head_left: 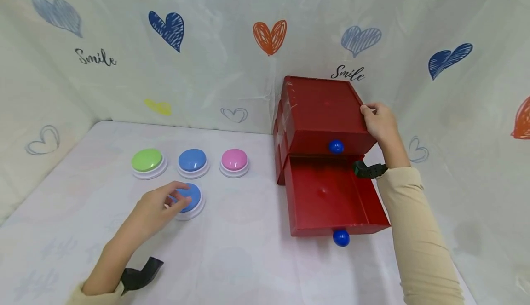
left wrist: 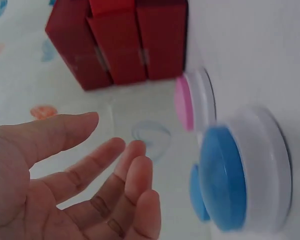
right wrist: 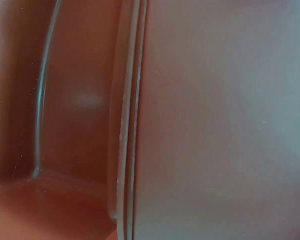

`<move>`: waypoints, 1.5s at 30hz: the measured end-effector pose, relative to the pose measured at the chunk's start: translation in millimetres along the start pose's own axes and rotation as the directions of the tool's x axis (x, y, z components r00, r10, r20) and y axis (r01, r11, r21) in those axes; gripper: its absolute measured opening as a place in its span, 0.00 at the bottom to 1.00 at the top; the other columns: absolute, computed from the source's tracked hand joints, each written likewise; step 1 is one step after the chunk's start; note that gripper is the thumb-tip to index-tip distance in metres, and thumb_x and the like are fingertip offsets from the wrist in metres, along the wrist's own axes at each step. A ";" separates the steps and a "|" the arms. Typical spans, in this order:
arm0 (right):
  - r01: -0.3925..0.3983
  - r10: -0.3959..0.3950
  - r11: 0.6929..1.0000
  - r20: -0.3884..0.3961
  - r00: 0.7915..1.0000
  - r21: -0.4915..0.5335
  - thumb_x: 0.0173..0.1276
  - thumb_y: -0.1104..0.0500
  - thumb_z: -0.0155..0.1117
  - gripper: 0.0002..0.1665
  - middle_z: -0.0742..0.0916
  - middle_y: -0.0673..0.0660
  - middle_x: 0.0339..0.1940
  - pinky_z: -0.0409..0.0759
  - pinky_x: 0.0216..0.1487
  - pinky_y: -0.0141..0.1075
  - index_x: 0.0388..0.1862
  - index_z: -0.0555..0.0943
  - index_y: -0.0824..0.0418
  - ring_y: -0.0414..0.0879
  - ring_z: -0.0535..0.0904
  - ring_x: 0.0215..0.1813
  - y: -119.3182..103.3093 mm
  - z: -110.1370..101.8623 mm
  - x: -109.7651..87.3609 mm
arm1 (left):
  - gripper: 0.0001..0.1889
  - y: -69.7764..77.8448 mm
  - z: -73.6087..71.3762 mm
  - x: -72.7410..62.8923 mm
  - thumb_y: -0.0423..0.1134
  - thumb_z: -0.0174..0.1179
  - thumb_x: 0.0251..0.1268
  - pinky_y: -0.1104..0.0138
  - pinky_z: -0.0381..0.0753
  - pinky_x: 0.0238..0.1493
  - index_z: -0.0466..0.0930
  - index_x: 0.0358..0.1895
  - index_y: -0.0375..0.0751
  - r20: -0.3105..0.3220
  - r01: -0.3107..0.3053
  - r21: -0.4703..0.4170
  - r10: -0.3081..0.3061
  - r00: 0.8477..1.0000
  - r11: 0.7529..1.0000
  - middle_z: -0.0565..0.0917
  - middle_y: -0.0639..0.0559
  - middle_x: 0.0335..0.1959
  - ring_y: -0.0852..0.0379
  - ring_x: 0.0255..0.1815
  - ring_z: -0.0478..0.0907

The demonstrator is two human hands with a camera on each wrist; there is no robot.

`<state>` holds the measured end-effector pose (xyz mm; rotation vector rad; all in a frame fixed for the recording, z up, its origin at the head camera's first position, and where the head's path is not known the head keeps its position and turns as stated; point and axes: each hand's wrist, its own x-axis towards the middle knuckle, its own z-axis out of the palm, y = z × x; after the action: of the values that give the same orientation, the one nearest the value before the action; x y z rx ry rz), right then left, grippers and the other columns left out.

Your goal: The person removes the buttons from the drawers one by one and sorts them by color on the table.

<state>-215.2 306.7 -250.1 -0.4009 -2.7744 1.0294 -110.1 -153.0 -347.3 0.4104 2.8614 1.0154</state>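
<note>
Over the near blue push button (head_left: 193, 198) hovers my left hand (head_left: 155, 208), with loosely bent fingers. In the left wrist view, a gap shows between the fingers (left wrist: 127, 192) and the blue button (left wrist: 222, 177). My right hand (head_left: 382, 123) grips the upper right edge of the red drawer cabinet (head_left: 325, 105). Below the upper blue knob (head_left: 336, 146), the lower drawer (head_left: 325, 199) stands pulled out, with nothing visible inside and a blue knob (head_left: 341, 238) on its front. The right wrist view shows red panels (right wrist: 220, 120) close up, without the hand.
Behind the near button stand a green button (head_left: 146, 159), another blue button (head_left: 192, 160) and a pink button (head_left: 234, 160) in a row on the white tabletop (head_left: 244, 259). A white curtain (head_left: 215, 70) printed with hearts hangs behind the cabinet.
</note>
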 end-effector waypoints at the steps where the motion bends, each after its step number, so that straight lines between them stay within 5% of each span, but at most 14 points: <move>1: 0.002 -0.002 1.000 -0.001 1.000 -0.002 0.74 0.44 0.34 0.33 0.75 0.69 0.54 0.79 0.46 0.45 0.67 0.63 0.66 0.57 0.76 0.46 -0.5 0.0 0.3 | 0.16 5.4 3.2 -1.3 0.40 0.59 0.63 0.71 0.75 0.28 0.75 0.52 0.40 -0.015 -0.033 -0.011 0.033 0.999 0.999 0.81 0.51 0.34 0.58 0.32 0.76; 6: 0.003 -0.003 1.000 0.001 1.000 -0.003 0.74 0.44 0.34 0.33 0.75 0.69 0.54 0.79 0.47 0.47 0.67 0.63 0.66 0.57 0.76 0.46 -2.6 0.5 0.9 | 0.11 32.9 27.4 -7.4 0.36 0.59 0.62 0.74 0.74 0.28 0.79 0.47 0.43 -0.060 -0.191 -0.097 0.186 0.981 0.977 0.77 0.61 0.26 0.69 0.25 0.70; 10: 0.008 -0.009 1.000 -0.004 1.000 -0.011 0.74 0.45 0.35 0.33 0.75 0.69 0.53 0.79 0.46 0.46 0.67 0.63 0.66 0.57 0.76 0.46 -3.2 0.7 1.1 | 0.10 57.9 47.2 -12.2 0.35 0.60 0.61 0.76 0.74 0.26 0.79 0.45 0.45 -0.029 -0.285 -0.159 0.284 0.958 0.945 0.76 0.64 0.23 0.72 0.23 0.68; 17: 0.009 -0.009 1.000 0.002 1.000 0.005 0.75 0.45 0.35 0.33 0.75 0.69 0.53 0.82 0.45 0.44 0.67 0.63 0.66 0.56 0.77 0.45 -0.5 2.2 0.4 | 0.09 97.8 75.2 -16.0 0.35 0.58 0.63 0.77 0.76 0.29 0.79 0.46 0.46 0.017 -0.432 -0.224 0.446 0.895 0.874 0.77 0.62 0.23 0.73 0.25 0.69; 23: 0.011 -0.011 1.000 0.002 1.000 -0.009 0.75 0.45 0.35 0.33 0.75 0.69 0.53 0.81 0.45 0.45 0.67 0.62 0.67 0.57 0.77 0.46 -2.6 3.0 -0.5 | 0.11 124.9 91.4 -17.4 0.35 0.58 0.63 0.81 0.76 0.35 0.78 0.48 0.45 0.099 -0.460 -0.237 0.492 0.865 0.856 0.81 0.59 0.27 0.72 0.28 0.73; 32: -0.007 0.007 0.999 0.004 1.000 -0.039 0.75 0.47 0.33 0.32 0.74 0.71 0.54 0.78 0.50 0.52 0.67 0.61 0.67 0.60 0.76 0.48 -6.9 3.4 -1.9 | 0.12 147.3 116.6 -15.5 0.36 0.58 0.63 0.88 0.71 0.37 0.75 0.49 0.48 0.117 -0.604 -0.142 0.619 0.777 0.784 0.84 0.60 0.33 0.74 0.31 0.77; 41: 0.006 -0.006 0.999 0.001 1.000 -0.036 0.75 0.47 0.34 0.32 0.74 0.72 0.55 0.76 0.52 0.54 0.67 0.61 0.68 0.62 0.74 0.50 -6.4 3.2 -1.2 | 0.21 168.3 137.1 -7.6 0.40 0.58 0.64 0.83 0.76 0.40 0.69 0.60 0.52 0.312 -0.486 -0.224 0.534 0.786 0.845 0.82 0.61 0.47 0.75 0.41 0.77; 45: 0.005 -0.005 1.000 0.002 1.000 -0.030 0.75 0.47 0.34 0.32 0.74 0.71 0.55 0.76 0.52 0.54 0.67 0.61 0.68 0.62 0.74 0.50 -6.5 3.0 -1.1 | 0.24 174.6 146.9 -6.2 0.41 0.59 0.63 0.80 0.77 0.42 0.66 0.62 0.53 0.302 -0.533 -0.132 0.546 0.782 0.836 0.81 0.60 0.49 0.72 0.44 0.78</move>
<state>-216.1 299.8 -248.2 -0.3970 -2.7941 0.9883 -41.3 64.6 -351.9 1.3221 2.4519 0.9454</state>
